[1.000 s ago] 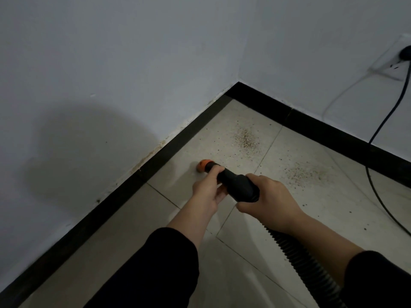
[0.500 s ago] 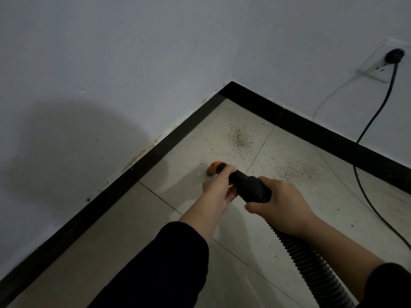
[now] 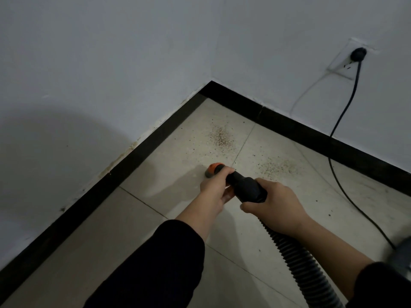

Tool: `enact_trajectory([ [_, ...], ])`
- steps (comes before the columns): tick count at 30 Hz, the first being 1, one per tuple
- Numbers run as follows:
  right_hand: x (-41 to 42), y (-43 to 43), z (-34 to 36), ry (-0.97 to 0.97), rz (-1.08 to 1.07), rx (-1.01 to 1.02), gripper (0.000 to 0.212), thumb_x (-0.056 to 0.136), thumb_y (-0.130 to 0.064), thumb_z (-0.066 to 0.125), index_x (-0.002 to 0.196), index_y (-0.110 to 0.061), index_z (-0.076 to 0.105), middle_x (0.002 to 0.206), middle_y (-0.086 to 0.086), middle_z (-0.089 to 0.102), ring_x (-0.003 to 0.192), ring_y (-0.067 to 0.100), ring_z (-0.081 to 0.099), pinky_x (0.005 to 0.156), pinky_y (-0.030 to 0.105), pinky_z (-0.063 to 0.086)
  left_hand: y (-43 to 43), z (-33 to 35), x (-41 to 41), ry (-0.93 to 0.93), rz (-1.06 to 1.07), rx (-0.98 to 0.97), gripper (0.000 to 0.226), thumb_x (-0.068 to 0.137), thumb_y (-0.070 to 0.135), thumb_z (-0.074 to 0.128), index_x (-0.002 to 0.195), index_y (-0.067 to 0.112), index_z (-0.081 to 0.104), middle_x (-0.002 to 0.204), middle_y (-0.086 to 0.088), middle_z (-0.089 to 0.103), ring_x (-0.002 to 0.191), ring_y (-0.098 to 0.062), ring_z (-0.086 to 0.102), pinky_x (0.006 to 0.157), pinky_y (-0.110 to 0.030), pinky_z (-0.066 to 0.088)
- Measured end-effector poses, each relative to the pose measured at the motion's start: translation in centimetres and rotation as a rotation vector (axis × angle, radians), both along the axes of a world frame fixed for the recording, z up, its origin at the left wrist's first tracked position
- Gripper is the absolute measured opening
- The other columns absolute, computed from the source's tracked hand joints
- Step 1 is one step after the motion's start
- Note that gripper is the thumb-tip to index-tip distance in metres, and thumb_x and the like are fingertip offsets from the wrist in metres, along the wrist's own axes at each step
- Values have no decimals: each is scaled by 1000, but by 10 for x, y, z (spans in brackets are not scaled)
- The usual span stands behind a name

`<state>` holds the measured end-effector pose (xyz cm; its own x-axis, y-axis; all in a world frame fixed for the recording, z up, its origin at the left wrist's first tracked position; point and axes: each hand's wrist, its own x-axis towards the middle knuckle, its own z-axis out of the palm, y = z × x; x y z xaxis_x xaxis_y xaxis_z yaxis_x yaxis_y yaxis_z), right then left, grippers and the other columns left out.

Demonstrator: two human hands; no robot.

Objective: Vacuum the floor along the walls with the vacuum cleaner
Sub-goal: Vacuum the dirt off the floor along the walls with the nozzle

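A black vacuum nozzle (image 3: 244, 185) with an orange tip (image 3: 214, 168) points down at the pale tiled floor (image 3: 169, 161) near the room's corner. My left hand (image 3: 216, 188) grips the nozzle just behind the orange tip. My right hand (image 3: 275, 205) grips the thicker black end where the ribbed hose (image 3: 295, 252) joins. The tip sits on the tile, short of a patch of brown crumbs (image 3: 221, 138) in the corner. A second crumb patch (image 3: 275, 167) lies to the tip's right.
A black skirting board (image 3: 124, 172) runs along both white walls and meets at the corner. A black power cord (image 3: 342, 174) hangs from a wall socket (image 3: 352, 58) at the upper right and trails across the floor. A grey vacuum body (image 3: 403, 254) shows at the right edge.
The nozzle and both hands have shifted right, away from the left skirting board and toward the crumbs. The view has tilted, so the socket sits further into frame.
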<state>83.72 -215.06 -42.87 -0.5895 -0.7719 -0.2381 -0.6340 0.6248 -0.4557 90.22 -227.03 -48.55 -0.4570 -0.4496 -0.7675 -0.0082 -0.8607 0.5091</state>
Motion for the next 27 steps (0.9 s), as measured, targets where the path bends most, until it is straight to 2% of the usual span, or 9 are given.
enact_trajectory([
  [6, -5, -4, -3, -4, -16, -12, 26, 73, -33, 74, 92, -23, 60, 68, -4, 59, 59, 10, 55, 49, 20, 38, -5, -2, -6, 25, -3, 2, 45, 83, 20, 76, 120, 3, 59, 106, -12, 69, 88, -24, 68, 48, -23, 56],
  [12, -11, -18, -5, 7, 6, -12, 28, 73, -34, 74, 95, -24, 61, 72, -3, 61, 63, 12, 58, 53, 24, 45, -17, -4, -9, 41, 15, 1, 46, 83, 21, 76, 122, 3, 58, 107, -12, 69, 87, -23, 69, 53, -25, 58],
  [23, -13, -41, -9, 16, 52, -12, 30, 74, -35, 74, 99, -27, 60, 69, -5, 61, 59, 9, 57, 49, 18, 37, -41, -4, -2, 56, 41, -16, 43, 85, 16, 74, 121, 1, 57, 104, -13, 67, 82, -21, 66, 52, -24, 58],
  [27, -11, -49, -10, 7, 76, -20, 30, 73, -36, 74, 99, -27, 62, 71, -4, 62, 63, 11, 58, 53, 21, 44, -49, -5, 4, 52, 55, -25, 45, 84, 17, 75, 122, 1, 56, 106, -13, 68, 84, -21, 67, 53, -24, 59],
])
